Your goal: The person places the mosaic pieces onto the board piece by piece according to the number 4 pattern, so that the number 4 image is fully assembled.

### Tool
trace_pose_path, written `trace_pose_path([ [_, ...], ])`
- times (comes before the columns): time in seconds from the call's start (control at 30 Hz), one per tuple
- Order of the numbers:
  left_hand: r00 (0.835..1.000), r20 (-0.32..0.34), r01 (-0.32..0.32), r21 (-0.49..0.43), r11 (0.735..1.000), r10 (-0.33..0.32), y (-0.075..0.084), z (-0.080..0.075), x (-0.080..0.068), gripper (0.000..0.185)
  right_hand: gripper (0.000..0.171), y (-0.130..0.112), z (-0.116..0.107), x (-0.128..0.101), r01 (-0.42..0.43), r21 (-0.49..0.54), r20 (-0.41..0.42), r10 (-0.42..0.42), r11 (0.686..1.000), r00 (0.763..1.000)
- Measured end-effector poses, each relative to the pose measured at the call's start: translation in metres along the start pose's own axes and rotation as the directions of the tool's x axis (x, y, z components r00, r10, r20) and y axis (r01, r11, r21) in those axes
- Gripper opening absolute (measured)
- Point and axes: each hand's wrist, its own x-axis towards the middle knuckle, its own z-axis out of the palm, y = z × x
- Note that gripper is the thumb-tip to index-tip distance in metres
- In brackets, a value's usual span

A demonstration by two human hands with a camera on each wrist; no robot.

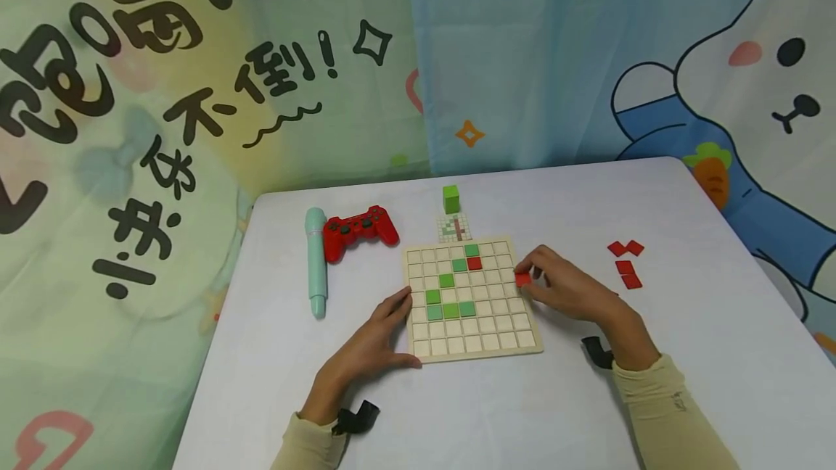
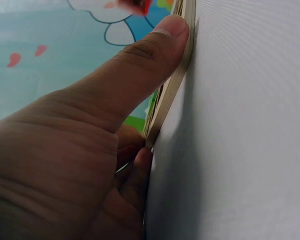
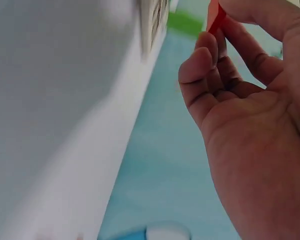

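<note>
1. Red square tile is pinched in the right hand's fingertips, sitting right at the right edge of the pale wooden grid board, about level with its upper-middle rows.
2. Far left on the white table there's a mint-green pen-shaped stick lying lengthwise, with a red game controller just beside it on the right.
3. Left hand rests against the board's near-left side, fingers pretty much straight along the edge and thumb pressed on the near rim. The left wrist view shows the thumb flat on the board's thin edge.
4. Board itself sits mid-table. It has six green tiles running in a rough diagonal, plus one red tile near the far side.
5. Just past the board's far edge lies a small pattern card, and beyond that a green cube.
6. Right hand has its fingers curled round the red piece. The right wrist view shows it nipped between thumb and fingers.
7. Over to the right, well apart from the board, four loose red tiles lie on the table.
</note>
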Motion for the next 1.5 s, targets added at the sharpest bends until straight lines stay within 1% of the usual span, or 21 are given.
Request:
trace_pose_path([
  [0.07, 1.0, 0.002, 0.001, -0.009, 1.0, -0.001, 0.0, 0.0, 0.0, 0.119, 0.025, -0.009, 0.011, 0.014, 0.029, 0.021, 0.031, -0.03, 0.999, 0.999],
  [0.13, 1.0, 0.007, 0.001, -0.015, 1.0, -0.001, 0.0, 0.001, 0.0, 0.119, 0.024, -0.016, 0.02, 0.026, 0.036, 0.035, 0.055, -0.038, 0.999, 0.998],
  [0.23, 1.0, 0.014, 0.004, -0.018, 1.0, -0.004, 0.001, 0.002, 0.001, 0.12, 0.025, -0.021, 0.03, 0.038, 0.044, 0.022, 0.079, -0.046, 0.999, 0.996],
  [0.4, 1.0, 0.018, 0.007, -0.013, 1.0, -0.007, 0.003, 0.004, 0.001, 0.119, 0.023, -0.023, 0.036, 0.046, 0.097, -0.025, 0.109, -0.094, 0.995, 0.99],
  [0.63, 1.0, 0.016, 0.005, -0.009, 1.0, -0.005, 0.003, 0.003, 0.001, 0.119, 0.021, -0.022, 0.038, 0.052, 0.124, -0.029, 0.113, -0.12, 0.992, 0.986],
  [0.83, 1.0, 0.014, -0.007, 0.0, 1.0, 0.007, 0.004, 0.002, 0.003, 0.119, 0.02, -0.021, 0.037, 0.055, 0.112, -0.032, 0.105, -0.108, 0.993, 0.989],
  [0.97, 1.0, 0.017, -0.011, -0.002, 1.0, 0.011, 0.004, 0.001, 0.005, 0.119, 0.021, -0.019, 0.037, 0.057, 0.092, -0.016, 0.107, -0.09, 0.996, 0.99],
  [1.13, 1.0, 0.015, -0.008, 0.001, 1.0, 0.008, 0.003, 0.0, 0.004, 0.119, 0.019, -0.019, 0.038, 0.06, 0.113, 0.001, 0.102, -0.112, 0.994, 0.988],
  [1.23, 1.0, 0.006, -0.005, 0.008, 1.0, 0.005, 0.002, 0.0, 0.002, 0.119, 0.018, -0.02, 0.042, 0.061, 0.134, -0.018, 0.096, -0.132, 0.991, 0.987],
  [1.3, 1.0, 0.0, -0.001, 0.007, 1.0, 0.001, 0.001, 0.001, 0.0, 0.119, 0.02, -0.021, 0.044, 0.06, 0.138, -0.033, 0.095, -0.134, 0.99, 0.986],
  [1.4, 1.0, -0.001, -0.002, 0.014, 1.0, 0.002, 0.001, 0.0, 0.0, 0.118, 0.028, -0.022, 0.04, 0.051, 0.109, -0.036, 0.078, -0.106, 0.993, 0.991],
  [1.47, 1.0, -0.007, -0.007, 0.014, 1.0, 0.007, 0.002, 0.0, 0.0, 0.118, 0.032, -0.019, 0.032, 0.038, 0.063, -0.021, 0.029, -0.062, 0.998, 0.998],
  [1.5, 1.0, -0.011, -0.01, 0.015, 1.0, 0.01, 0.003, 0.0, 0.0, 0.118, 0.032, -0.015, 0.026, 0.029, 0.036, -0.012, -0.012, -0.036, 0.999, 0.999],
])
